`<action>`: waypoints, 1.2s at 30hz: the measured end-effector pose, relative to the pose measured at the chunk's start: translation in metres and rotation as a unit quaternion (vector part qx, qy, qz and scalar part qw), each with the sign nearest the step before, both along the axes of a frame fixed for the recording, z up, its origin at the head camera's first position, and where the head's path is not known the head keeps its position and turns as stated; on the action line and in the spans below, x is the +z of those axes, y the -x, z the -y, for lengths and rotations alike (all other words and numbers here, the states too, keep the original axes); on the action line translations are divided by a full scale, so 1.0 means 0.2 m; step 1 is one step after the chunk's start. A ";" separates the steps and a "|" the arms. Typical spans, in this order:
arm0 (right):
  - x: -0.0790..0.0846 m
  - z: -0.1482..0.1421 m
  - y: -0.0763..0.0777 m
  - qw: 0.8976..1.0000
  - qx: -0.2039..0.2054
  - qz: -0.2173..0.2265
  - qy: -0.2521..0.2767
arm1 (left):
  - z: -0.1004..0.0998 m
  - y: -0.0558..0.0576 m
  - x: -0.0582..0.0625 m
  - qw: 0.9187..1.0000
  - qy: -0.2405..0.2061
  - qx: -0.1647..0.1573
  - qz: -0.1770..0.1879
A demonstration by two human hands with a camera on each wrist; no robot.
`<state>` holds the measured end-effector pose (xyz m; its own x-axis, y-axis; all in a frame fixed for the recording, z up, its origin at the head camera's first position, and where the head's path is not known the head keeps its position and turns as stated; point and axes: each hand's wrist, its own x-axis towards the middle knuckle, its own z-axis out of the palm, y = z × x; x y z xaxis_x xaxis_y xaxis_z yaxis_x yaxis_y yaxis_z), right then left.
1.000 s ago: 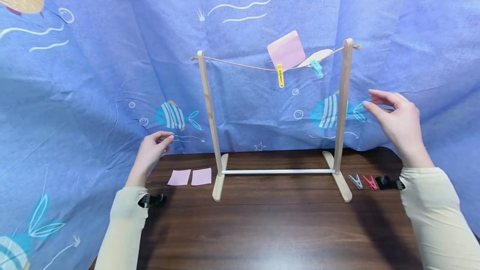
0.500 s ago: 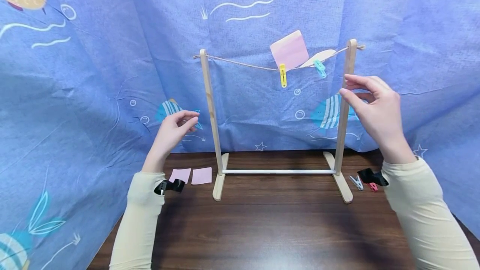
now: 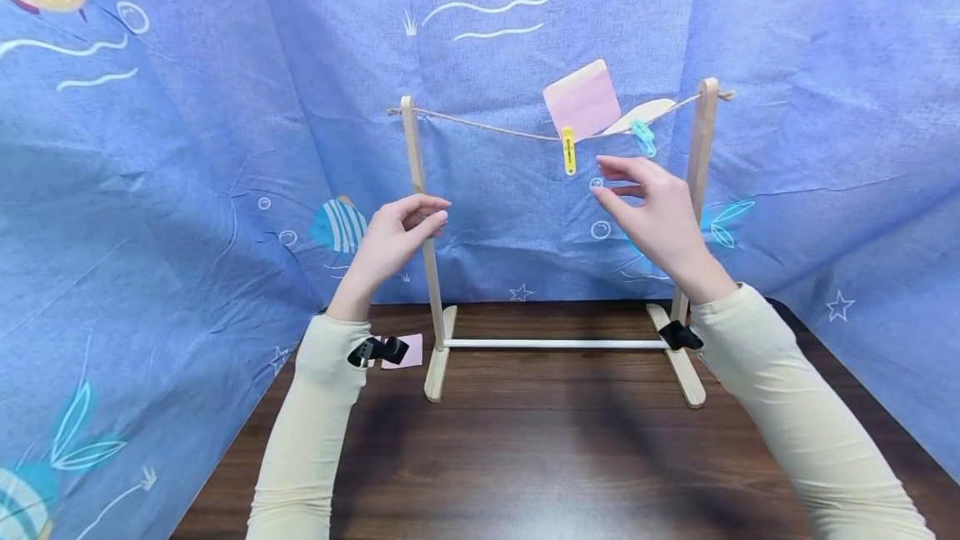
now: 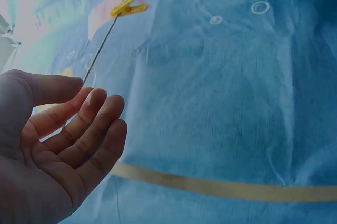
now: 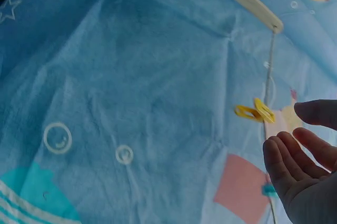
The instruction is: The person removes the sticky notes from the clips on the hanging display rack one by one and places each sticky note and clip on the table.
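In the head view a sagging string (image 3: 487,127) runs between the two posts of a wooden stand. A yellow clothespin (image 3: 568,151) clips a square pink paper (image 3: 583,100) to it. Farther right, a light-blue clothespin (image 3: 643,137) holds a pale paper (image 3: 637,117) seen nearly edge-on. My right hand (image 3: 660,211), fingers loosely bent and thumb apart, is just below these clothespins and holds nothing. Overlapping the left post (image 3: 431,273), my left hand (image 3: 393,240) is raised and empty too; the left wrist view shows its relaxed fingers (image 4: 100,129) with the yellow clothespin (image 4: 128,6) beyond.
The stand's white crossbar (image 3: 555,343) lies low, between two wooden feet (image 3: 686,377) on the dark table (image 3: 525,457). A pink paper (image 3: 405,352) lies beside the left foot; another is mostly covered by my left wrist camera. A blue fish-patterned cloth (image 3: 510,223) hangs behind.
Both hands have moved inward: the left one right and up to the left post, the right one left past the right post. The loose clothespins at right are now hidden behind my right arm.
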<state>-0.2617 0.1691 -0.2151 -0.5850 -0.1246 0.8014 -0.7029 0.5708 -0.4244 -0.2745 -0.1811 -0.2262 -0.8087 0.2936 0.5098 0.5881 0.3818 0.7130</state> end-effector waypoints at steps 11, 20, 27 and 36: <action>-0.03 0.12 0.15 0.996 -0.019 0.082 0.025 | -0.10 0.03 -0.01 0.999 0.024 -0.016 -0.016; -0.03 0.15 0.20 0.988 -0.018 0.146 0.042 | -0.16 0.06 -0.02 0.999 0.032 -0.016 -0.013; 0.00 0.18 0.20 0.980 0.014 0.180 0.084 | -0.17 0.05 -0.01 0.999 0.041 -0.014 -0.018; 0.02 0.20 0.12 0.985 0.028 0.100 0.135 | -0.20 0.08 -0.03 0.999 0.023 -0.045 -0.019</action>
